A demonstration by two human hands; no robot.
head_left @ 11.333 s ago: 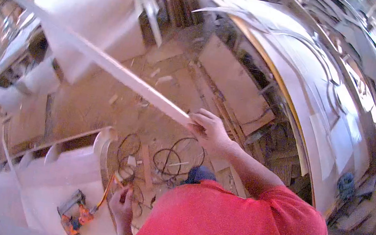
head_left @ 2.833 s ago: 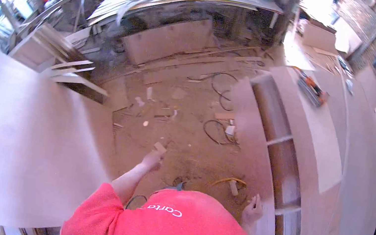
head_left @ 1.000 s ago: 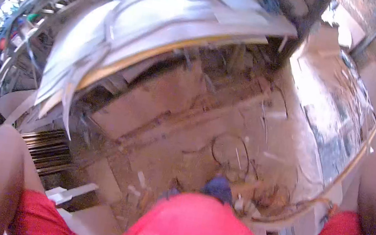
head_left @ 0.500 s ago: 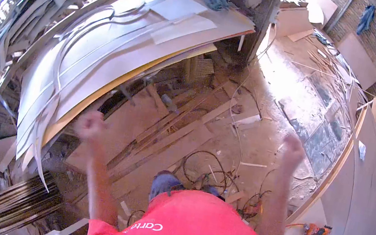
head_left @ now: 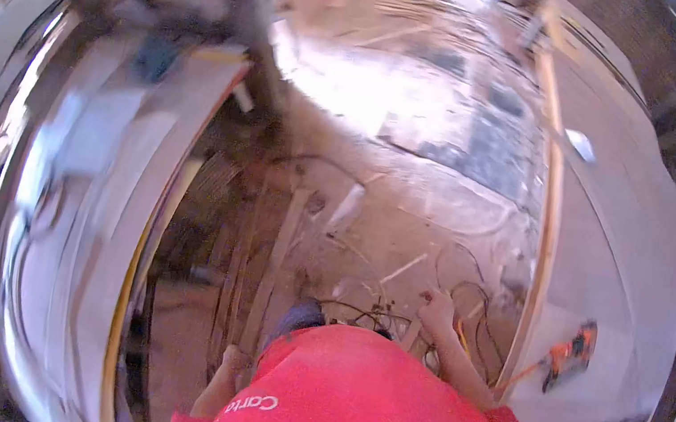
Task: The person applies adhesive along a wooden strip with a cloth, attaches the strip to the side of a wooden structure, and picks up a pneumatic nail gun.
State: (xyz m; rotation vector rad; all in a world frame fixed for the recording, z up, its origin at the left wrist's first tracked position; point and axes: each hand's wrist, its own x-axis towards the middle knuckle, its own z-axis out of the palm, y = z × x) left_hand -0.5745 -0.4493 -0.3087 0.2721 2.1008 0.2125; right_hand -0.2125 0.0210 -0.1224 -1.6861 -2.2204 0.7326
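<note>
My right hand [head_left: 437, 314] is held out in front of my red shirt, above the cords on the floor. Its fingers look curled in; whatever they may hold is too small to make out. Low beside the shirt, my left hand [head_left: 235, 359] is near a long board [head_left: 276, 263] on the floor; its fingers are blurred and partly hidden. An orange and black power tool [head_left: 571, 355] lies on the pale panel [head_left: 596, 284] at the right. An orange hose [head_left: 519, 375] runs from it toward my right forearm.
Stacked sheets [head_left: 98, 214] with a yellow edge stand at the left. A wooden edge strip [head_left: 548, 212] borders the right panel. Dark cords [head_left: 477, 294] and scraps lie on the floor. Bright light falls on the floor [head_left: 351, 87] farther ahead, near a dark post [head_left: 253, 24].
The view has swung right, so the stacked sheets now stand far left. Both hands have come down and nearer the body from their raised positions. The power tool still lies on the panel.
</note>
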